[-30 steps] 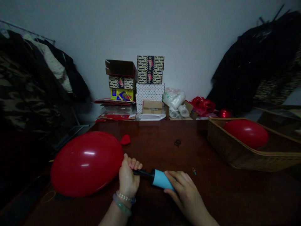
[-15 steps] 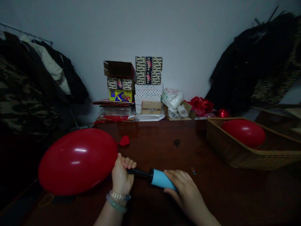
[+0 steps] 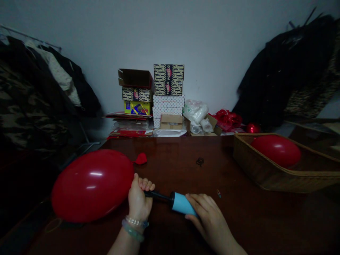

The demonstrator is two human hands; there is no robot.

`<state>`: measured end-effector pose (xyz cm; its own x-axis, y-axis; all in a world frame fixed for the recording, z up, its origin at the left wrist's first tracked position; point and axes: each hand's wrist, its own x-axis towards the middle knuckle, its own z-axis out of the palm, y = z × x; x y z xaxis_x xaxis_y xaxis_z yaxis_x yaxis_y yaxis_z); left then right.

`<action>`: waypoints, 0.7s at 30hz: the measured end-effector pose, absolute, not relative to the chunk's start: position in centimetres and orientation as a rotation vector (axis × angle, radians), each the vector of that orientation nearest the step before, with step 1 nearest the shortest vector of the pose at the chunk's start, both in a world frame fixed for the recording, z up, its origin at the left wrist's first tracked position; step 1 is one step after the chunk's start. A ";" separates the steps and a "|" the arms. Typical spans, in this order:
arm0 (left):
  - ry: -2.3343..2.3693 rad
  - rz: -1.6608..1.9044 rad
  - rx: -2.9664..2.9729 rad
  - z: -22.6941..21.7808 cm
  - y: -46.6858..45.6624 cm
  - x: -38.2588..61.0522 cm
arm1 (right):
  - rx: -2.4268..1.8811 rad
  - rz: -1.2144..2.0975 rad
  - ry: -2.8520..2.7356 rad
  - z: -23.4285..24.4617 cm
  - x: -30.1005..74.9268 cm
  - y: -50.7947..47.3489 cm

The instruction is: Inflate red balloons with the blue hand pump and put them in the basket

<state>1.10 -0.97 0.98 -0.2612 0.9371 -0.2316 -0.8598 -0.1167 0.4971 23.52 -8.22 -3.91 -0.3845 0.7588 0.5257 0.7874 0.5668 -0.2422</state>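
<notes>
Left hand (image 3: pixel 138 202): fist closed around the balloon (image 3: pixel 92 185) neck, apparently on the pump nozzle.
Right hand (image 3: pixel 208 219): at 3 o'clock, gripping the blue pump (image 3: pixel 180 204).

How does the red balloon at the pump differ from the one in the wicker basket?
The balloon at the pump looks larger, lies on the table and is gripped at its neck by the left hand. The balloon in the basket sits untouched inside the wicker basket. Both are red and inflated.

The room is dim, with a plain pale wall (image 3: pixel 212 42) at the back. A dark brown wooden table (image 3: pixel 172 156) fills the middle. Dark coats (image 3: pixel 287 78) hang on the right, and more clothes (image 3: pixel 32 102) hang on the left.
</notes>
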 end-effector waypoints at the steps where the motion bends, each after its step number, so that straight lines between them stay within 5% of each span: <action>1: 0.638 1.703 0.164 0.8 -1.3 1.5 | -1.232 -0.062 -2.204 -4.0 23.2 -8.4; 21: 0.633 1.795 0.162 1.2 0.1 0.3 | -1.224 -0.097 -2.168 -4.8 25.2 -6.2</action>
